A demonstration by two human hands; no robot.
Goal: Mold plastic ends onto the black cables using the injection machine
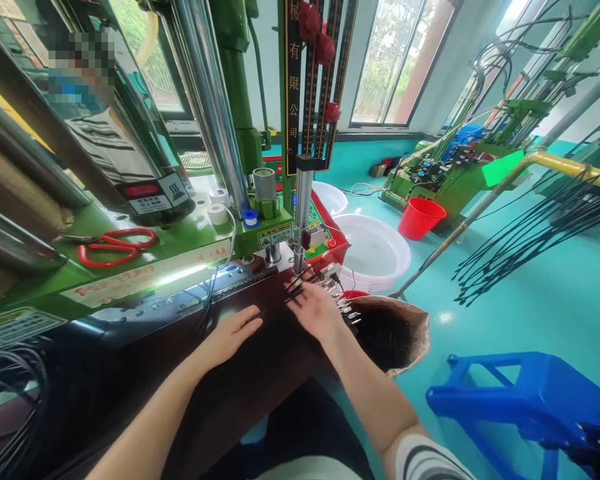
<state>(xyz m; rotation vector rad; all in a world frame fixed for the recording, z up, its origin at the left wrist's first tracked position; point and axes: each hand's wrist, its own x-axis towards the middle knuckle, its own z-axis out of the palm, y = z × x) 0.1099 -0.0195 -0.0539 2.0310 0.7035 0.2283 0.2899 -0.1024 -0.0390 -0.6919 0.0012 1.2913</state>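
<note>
My left hand (236, 329) is above the dark red table (260, 373), just in front of the green machine (200, 247). Its thumb and fingers are closed together, and whatever lies between them is too dark to make out. Further right, my right hand (318, 308) is closed on several thin black cables (295, 287), whose ends stick out past the fingertips. Those ends lie near the foot of an upright metal profile (304, 213). Beside this hand is a row of small silver metal pieces (349, 312).
An open sack (420, 333) with dark contents stands right of the table. Red-handled scissors (115, 247) lie on the machine. Black cables (10, 393) pile up at left; more hang from a yellow pole (570, 167). A blue stool (530, 393) and white tub (375, 247) stand on the floor.
</note>
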